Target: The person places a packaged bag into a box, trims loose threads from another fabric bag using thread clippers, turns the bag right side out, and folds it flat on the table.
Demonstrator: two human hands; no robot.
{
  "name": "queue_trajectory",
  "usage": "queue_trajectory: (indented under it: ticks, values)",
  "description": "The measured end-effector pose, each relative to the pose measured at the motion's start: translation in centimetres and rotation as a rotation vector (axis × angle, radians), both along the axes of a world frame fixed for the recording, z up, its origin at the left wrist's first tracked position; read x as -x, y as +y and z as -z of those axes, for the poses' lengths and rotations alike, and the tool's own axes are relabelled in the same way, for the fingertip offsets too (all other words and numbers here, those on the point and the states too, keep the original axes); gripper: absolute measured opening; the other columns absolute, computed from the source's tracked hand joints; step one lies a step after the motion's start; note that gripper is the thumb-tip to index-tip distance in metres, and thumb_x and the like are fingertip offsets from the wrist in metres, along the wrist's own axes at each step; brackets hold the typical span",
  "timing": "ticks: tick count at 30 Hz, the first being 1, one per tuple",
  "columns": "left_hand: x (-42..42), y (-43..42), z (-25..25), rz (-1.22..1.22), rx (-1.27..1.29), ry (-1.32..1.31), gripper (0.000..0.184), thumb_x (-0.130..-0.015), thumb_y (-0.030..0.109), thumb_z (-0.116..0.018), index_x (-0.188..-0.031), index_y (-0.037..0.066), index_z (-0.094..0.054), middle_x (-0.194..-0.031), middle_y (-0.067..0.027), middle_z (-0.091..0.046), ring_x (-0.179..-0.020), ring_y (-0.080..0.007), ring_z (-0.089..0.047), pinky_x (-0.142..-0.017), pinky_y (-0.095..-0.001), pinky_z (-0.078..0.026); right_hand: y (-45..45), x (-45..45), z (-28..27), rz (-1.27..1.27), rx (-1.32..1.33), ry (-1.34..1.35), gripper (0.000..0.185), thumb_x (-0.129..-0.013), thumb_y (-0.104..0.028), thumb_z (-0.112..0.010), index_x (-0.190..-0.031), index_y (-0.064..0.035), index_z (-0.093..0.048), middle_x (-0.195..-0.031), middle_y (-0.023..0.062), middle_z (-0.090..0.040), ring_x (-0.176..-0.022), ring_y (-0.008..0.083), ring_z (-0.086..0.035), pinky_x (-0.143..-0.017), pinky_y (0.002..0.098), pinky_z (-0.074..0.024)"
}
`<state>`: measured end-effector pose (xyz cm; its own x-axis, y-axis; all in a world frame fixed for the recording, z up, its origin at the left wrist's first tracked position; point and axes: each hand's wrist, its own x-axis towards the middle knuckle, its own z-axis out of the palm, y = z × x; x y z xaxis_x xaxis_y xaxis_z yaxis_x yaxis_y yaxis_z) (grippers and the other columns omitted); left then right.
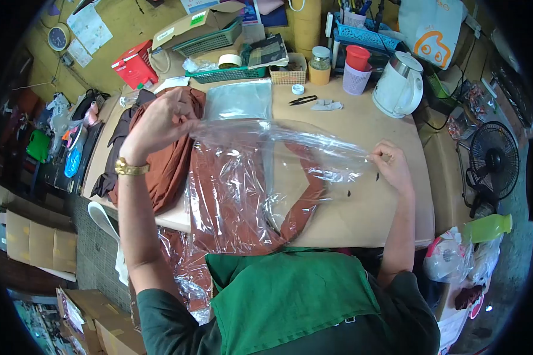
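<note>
A clear plastic bag (337,155) is stretched across the table between my two hands. My left hand (173,112) is raised and closed on the bag's left side, a gold watch on its wrist. At the other end, my right hand (391,164) pinches the bag's edge between thumb and fingers. Through the shiny film and below it lies a rust-brown garment (228,207), with a strip of it curving off to the right. More rust-brown fabric (172,157) is heaped under my left forearm, next to a dark cloth. Flat plastic sleeves (240,99) lie beyond the bag.
Black thread snips (302,100), a small white-lidded tub (298,89) and a crumpled white scrap are on the table. A white kettle (398,86), cups and baskets line the back. A black fan (493,157) stands to the right. Wrapped brown items lie below the table's front edge.
</note>
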<state>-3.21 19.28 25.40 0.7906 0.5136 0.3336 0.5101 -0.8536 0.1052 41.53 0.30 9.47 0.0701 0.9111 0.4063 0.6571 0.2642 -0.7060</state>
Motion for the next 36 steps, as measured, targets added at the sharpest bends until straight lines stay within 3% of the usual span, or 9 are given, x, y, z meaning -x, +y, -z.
queue_trajectory:
  ticks: [2,7,9,13,17,22,29,31,36]
  values:
    - [-0.2,0.0,0.9,-0.129,0.145,-0.126,0.024,-0.081,0.023,-0.075,-0.078,0.001,-0.068,-0.083,-0.0103,-0.056,-0.078,-0.0245,-0.056,-0.070,-0.0337,-0.045,0.0,-0.1,0.4,0.015,0.025,-0.005,0.005,-0.085,-0.004,-0.066,-0.084,0.0008,-0.065,-0.074,-0.0005,-0.057,-0.071,0.0081,-0.051,-0.061,0.0256,-0.0409]
    - [-1.6,0.4,4.9,0.258,0.575,-0.784,0.031,-0.098,0.028,-0.058,-0.080,0.003,-0.061,-0.081,-0.0011,-0.057,-0.083,-0.0120,-0.057,-0.076,-0.0307,-0.047,0.5,-1.4,1.9,0.007,0.154,0.605,0.011,-0.094,-0.009,-0.059,-0.091,-0.0017,-0.066,-0.079,0.0035,-0.061,-0.075,0.0123,-0.056,-0.065,0.0253,-0.0421]
    - [-2.3,0.0,6.0,0.481,0.945,-1.169,0.031,-0.101,0.032,-0.052,-0.086,0.005,-0.059,-0.072,0.0000,-0.055,-0.064,-0.0095,-0.055,-0.073,-0.0291,-0.049,1.2,-0.7,2.7,-0.107,-0.009,0.706,0.010,-0.094,-0.011,-0.060,-0.092,-0.0025,-0.066,-0.079,0.0042,-0.062,-0.075,0.0141,-0.057,-0.072,0.0268,-0.0442]
    - [-2.0,-0.7,6.4,0.345,0.935,-1.065,0.034,-0.102,0.036,-0.047,-0.090,0.005,-0.056,-0.059,0.0046,-0.047,-0.039,-0.0023,-0.039,-0.058,-0.0251,-0.049,0.9,-1.6,3.6,-0.192,-0.238,1.131,0.014,-0.093,-0.018,-0.064,-0.089,-0.0045,-0.063,-0.078,0.0052,-0.062,-0.076,0.0192,-0.058,-0.099,0.0356,-0.0432]
    - [-0.8,-1.9,4.8,0.077,0.926,-0.879,0.027,-0.099,0.030,-0.056,-0.088,0.005,-0.056,-0.066,0.0057,-0.052,-0.048,-0.0007,-0.047,-0.054,-0.0193,-0.045,0.9,-2.7,2.8,-0.187,-0.237,1.094,0.018,-0.091,-0.022,-0.067,-0.086,-0.0055,-0.061,-0.078,0.0055,-0.061,-0.075,0.0176,-0.057,-0.110,0.0430,-0.0359]
    - [0.7,-1.5,4.1,0.128,0.748,-0.777,0.019,-0.089,0.018,-0.071,-0.092,0.003,-0.060,-0.069,0.0028,-0.059,-0.063,-0.0026,-0.054,-0.058,-0.0194,-0.046,1.2,-2.7,-1.2,-0.339,-0.272,0.574,0.031,-0.091,-0.031,-0.067,-0.075,-0.0072,-0.056,-0.069,0.0010,-0.052,-0.064,0.0114,-0.046,-0.102,0.0414,-0.0348]
    - [1.1,-2.2,2.0,0.039,0.683,-0.766,0.026,-0.083,0.021,-0.077,-0.091,0.001,-0.063,-0.071,0.0015,-0.062,-0.071,-0.0068,-0.057,-0.066,-0.0241,-0.047,0.7,-2.9,-1.8,-0.205,-0.144,0.438,0.035,-0.092,-0.033,-0.065,-0.069,-0.0076,-0.056,-0.066,-0.0007,-0.048,-0.072,0.0126,-0.043,-0.102,0.0372,-0.0306]
    - [0.9,-2.7,1.0,0.165,0.321,-0.475,0.025,-0.081,0.021,-0.077,-0.086,0.000,-0.065,-0.074,0.0001,-0.063,-0.072,-0.0095,-0.055,-0.072,-0.0286,-0.046,0.8,-1.9,-2.5,-0.124,-0.173,0.483,0.039,-0.092,-0.033,-0.065,-0.065,-0.0073,-0.054,-0.066,-0.0005,-0.045,-0.064,0.0093,-0.040,-0.079,0.0288,-0.0354]
    - [0.9,-2.2,0.0,0.260,0.112,-0.482,0.030,-0.084,0.025,-0.074,-0.068,0.002,-0.063,-0.076,0.0000,-0.063,-0.069,-0.0112,-0.053,-0.071,-0.0298,-0.044,0.8,-1.2,-4.7,-0.195,-0.276,0.332,0.033,-0.092,-0.019,-0.063,-0.065,-0.0043,-0.051,-0.070,0.0004,-0.045,-0.066,0.0094,-0.040,-0.066,0.0259,-0.0328]
